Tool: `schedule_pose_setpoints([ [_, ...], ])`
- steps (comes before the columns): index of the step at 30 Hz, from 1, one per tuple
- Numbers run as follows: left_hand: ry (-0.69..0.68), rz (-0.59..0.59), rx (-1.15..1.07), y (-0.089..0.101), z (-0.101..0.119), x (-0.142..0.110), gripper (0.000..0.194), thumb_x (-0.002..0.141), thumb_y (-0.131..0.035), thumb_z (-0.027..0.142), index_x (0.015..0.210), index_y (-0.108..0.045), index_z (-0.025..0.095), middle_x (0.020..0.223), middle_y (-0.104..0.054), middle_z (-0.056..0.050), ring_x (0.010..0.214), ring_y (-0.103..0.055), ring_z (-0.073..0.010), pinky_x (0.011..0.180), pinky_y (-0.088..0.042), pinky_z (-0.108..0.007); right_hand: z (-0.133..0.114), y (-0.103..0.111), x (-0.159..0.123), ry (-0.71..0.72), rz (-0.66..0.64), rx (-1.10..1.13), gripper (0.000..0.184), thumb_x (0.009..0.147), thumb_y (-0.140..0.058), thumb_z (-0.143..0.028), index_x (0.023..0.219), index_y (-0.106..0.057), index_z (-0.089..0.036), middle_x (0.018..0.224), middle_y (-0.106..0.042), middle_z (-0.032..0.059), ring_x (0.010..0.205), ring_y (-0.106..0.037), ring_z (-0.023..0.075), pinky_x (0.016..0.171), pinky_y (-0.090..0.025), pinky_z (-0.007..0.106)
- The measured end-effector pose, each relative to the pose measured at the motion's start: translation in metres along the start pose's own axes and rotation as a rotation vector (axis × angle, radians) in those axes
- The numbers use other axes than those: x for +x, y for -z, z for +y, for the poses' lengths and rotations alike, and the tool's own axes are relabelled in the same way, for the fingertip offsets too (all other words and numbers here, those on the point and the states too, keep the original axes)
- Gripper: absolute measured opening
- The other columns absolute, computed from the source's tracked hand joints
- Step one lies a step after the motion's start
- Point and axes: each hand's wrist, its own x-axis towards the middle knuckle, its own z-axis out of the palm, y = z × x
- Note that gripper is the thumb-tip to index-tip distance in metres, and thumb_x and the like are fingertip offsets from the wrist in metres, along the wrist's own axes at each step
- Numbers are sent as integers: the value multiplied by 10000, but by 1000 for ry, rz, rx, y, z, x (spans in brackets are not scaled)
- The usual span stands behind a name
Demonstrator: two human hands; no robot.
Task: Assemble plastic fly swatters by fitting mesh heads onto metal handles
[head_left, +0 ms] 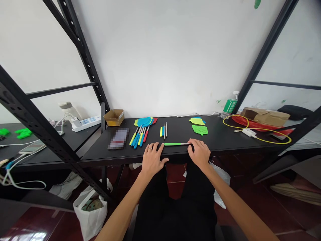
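Black steel shelving uprights [32, 113] are framing the view, with a white wall [160, 57] rising behind a long black tabletop [180, 129]. Along its far side, a cardboard box [114, 117] is sitting at eleven o'clock from the hands, and a bundle of fly swatters [139, 137] with blue and yellow heads is lying beside it. A few loose handle rods [163, 130] are lying at twelve o'clock, while a lime-green swatter head [200, 130] is resting at one o'clock. A water bottle [230, 105] is standing at two o'clock near a looped yellow cable [260, 132].

Closest of all, a slim green rod [173, 144] with a metal end is lying crosswise near the table's front edge. The left hand [152, 160] is resting open on the tabletop, its fingers just beside the rod's green end. The right hand [199, 154] is curling over the metal end, though whether it is clamping the rod or only touching it cannot be told. Being round and so close to the edge, the rod could roll off if a hand nudges it or lets it go.
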Motion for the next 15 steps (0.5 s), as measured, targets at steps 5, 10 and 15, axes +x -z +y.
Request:
schedule_pose_setpoints([
  [5,-4,-10,16,1,0,0,653,874,-650,548,1430,-527,229,1378,-550,-132,1280,-475,-360,1106,-392,-524,-1,1,1,-9,-19,-3,198,910,-522,-212,1015,-689,-227,1173,-732,42,1072,-622,235,914,-402,347],
  [10,-3,-14,30,1,1,0,653,880,-641,555,1432,-528,227,1379,-552,-128,1280,-471,-358,1108,-390,-516,-2,1,1,-23,-19,8,187,912,-529,-216,1012,-686,-232,1174,-731,35,1071,-619,231,919,-393,343],
  [15,-3,-18,35,0,1,0,641,886,-636,549,1432,-530,231,1380,-553,-125,1278,-469,-359,1107,-387,-519,-3,2,1,-28,-29,1,189,917,-522,-219,1017,-682,-231,1180,-728,36,1071,-618,232,917,-393,344],
])
